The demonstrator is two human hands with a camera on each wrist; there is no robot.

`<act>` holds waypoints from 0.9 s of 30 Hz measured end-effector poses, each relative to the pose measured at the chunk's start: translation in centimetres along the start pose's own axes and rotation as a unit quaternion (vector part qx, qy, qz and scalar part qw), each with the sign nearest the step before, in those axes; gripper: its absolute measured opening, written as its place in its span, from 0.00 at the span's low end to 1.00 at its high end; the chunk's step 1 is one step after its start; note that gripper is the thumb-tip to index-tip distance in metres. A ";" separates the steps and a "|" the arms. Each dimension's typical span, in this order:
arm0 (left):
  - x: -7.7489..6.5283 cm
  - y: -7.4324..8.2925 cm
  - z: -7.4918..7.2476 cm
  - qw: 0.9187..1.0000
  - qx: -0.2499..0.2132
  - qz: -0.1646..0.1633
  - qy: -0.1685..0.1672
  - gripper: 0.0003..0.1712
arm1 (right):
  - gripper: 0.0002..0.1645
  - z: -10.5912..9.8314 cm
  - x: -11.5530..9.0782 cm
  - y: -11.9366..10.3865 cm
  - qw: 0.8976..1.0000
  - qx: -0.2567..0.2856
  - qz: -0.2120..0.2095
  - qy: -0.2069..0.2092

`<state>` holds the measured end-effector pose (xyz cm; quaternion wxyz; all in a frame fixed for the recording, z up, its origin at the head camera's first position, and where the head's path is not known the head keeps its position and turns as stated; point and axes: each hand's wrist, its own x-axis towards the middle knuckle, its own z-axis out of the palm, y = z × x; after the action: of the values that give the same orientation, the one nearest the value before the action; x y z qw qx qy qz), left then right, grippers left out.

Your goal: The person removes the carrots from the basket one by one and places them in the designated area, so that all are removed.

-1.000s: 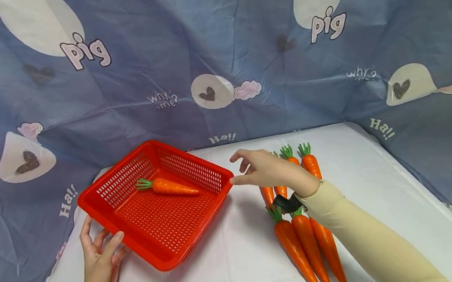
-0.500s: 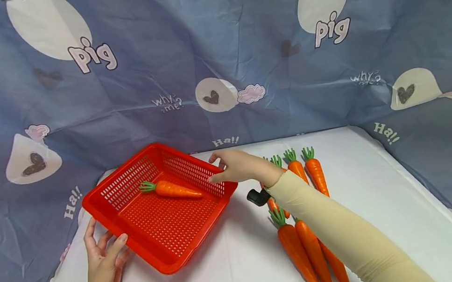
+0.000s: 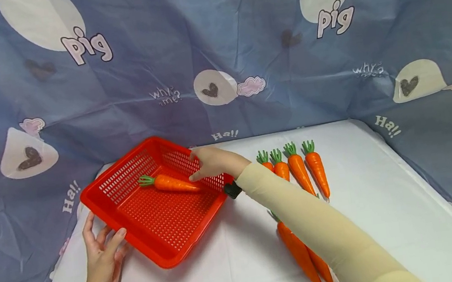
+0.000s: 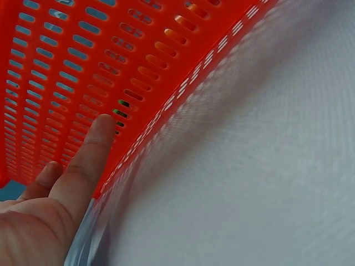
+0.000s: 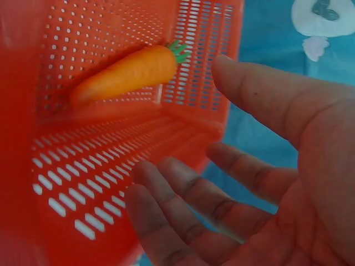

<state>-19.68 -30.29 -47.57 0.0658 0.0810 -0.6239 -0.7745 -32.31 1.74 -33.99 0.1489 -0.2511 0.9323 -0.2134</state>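
Note:
A red plastic basket [image 3: 168, 256] with slotted walls stands on the left of the table, turned cornerwise. One carrot [image 3: 174, 184] with a green top lies on its floor. My left hand [image 3: 103, 264] grips the near-left side, thumb at the rim and fingers against the outer slotted wall [image 4: 61, 105]. Over the basket's right side hangs my right hand [image 3: 211, 162], fingers apart and holding nothing. Its thumb appears near the carrot's tip in the head view. The right wrist view shows the palm beside the far wall, with the carrot [image 5: 133, 72] beyond the fingers.
To the right lie several carrots [image 3: 316, 172] in a back row, tops pointing away. More carrots [image 3: 297, 254] lie in front of them, partly hidden by my right sleeve [image 3: 317, 228]. A blue printed cloth [image 3: 275, 59] rises behind the white table [image 3: 391, 214].
My right hand has moved left from the basket's right corner to above its inside. The left hand, the basket and the carrot in it keep their places.

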 end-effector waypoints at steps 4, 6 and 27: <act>0.2 0.1 -0.1 1.000 -0.010 0.013 -0.004 0.53 | 0.38 0.9 1.5 -1.0 0.999 -0.006 0.027 -0.024; 0.2 0.1 0.0 1.000 -0.015 0.019 -0.006 0.52 | 0.38 1.3 2.1 -1.4 0.999 -0.013 0.033 -0.033; -0.1 0.0 0.2 1.000 -0.010 0.015 -0.003 0.52 | 0.40 4.4 5.4 -2.6 0.993 0.017 0.106 -0.043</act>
<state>-19.65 -30.08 -47.49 0.0763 0.0690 -0.6171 -0.7801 -34.06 -4.63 -37.47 0.2147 -0.1576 0.9426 -0.2012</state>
